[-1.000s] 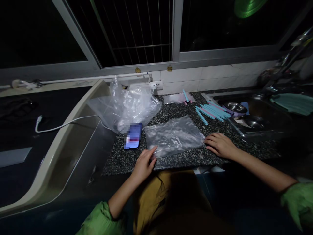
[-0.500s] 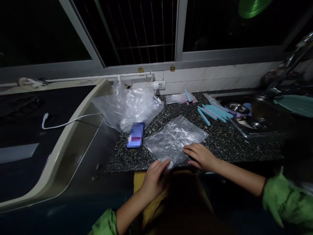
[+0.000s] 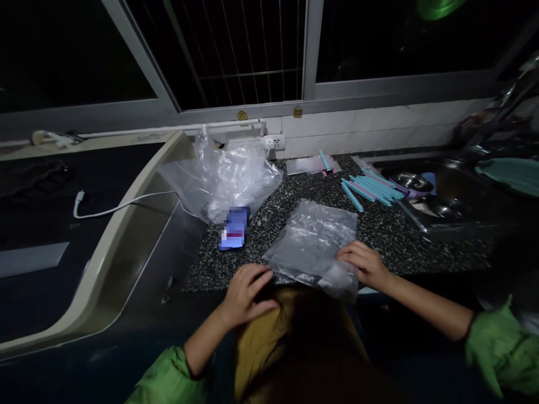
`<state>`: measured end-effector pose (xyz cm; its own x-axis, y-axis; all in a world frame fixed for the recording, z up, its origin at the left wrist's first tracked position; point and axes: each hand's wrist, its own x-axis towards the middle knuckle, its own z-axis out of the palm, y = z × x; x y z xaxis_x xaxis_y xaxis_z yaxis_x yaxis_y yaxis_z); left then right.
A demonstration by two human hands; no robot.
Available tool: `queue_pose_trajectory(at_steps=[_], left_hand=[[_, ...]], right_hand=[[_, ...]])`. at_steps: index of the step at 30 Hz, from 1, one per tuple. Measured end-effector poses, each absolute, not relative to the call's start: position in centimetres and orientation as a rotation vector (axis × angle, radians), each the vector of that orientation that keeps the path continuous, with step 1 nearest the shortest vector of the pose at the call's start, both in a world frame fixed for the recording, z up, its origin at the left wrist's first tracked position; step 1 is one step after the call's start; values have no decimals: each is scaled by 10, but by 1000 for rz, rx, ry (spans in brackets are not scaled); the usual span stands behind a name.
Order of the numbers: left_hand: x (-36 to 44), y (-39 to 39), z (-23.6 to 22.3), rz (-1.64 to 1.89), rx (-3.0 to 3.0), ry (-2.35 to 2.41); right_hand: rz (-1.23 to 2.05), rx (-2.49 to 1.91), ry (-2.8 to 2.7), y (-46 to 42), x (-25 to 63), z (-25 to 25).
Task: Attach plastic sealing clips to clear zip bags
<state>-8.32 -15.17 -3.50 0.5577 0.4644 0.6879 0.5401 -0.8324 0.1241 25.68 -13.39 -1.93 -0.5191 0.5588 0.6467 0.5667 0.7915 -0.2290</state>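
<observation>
A clear plastic bag (image 3: 311,238) lies on the speckled dark countertop (image 3: 252,268) in front of me. Its near edge is crumpled and droops over the counter's front edge. My right hand (image 3: 367,265) grips the bag's right side, fingers together on top; the thumb is hidden. Just off the bag's near left corner is my left hand (image 3: 249,293), with thumb and fingers apart and nothing between them. Left of the bag lies a phone (image 3: 234,229) with a lit, blurred screen.
A big crumpled plastic bag (image 3: 236,177) sits behind the phone. Blue and pink flat strips (image 3: 373,188) lie near the sink (image 3: 425,231), which holds metal bowls (image 3: 410,182). A small flat packet (image 3: 305,165) rests by the wall. A white cable (image 3: 126,206) crosses the appliance at left.
The bag has turned and shifted to the right, its near part now bunched at the counter edge. My right hand moved right with it; my left hand moved left, off the bag.
</observation>
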Motion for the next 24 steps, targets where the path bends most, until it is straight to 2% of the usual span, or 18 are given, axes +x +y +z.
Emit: queue_pose_trajectory(at_steps=[6, 11, 15, 20, 24], left_hand=[[-94, -106, -28, -894, -2767, -1132], [-70, -80, -13, -652, -3029, -980], [-58, -78, -19, -521, -3195, -878], [-60, -83, -29, -528, -3268, -1001], [-61, -83, -29, -758, -3334, -1084]], right_hand=[[80, -653, -2303, -137, 252, -11], [94, -577, -2352, -141, 248, -11], [143, -656, -2368, -137, 255, -15], [112, -933, -2448, -121, 268, -20], [239, -1015, -2410, -110, 271, -22]])
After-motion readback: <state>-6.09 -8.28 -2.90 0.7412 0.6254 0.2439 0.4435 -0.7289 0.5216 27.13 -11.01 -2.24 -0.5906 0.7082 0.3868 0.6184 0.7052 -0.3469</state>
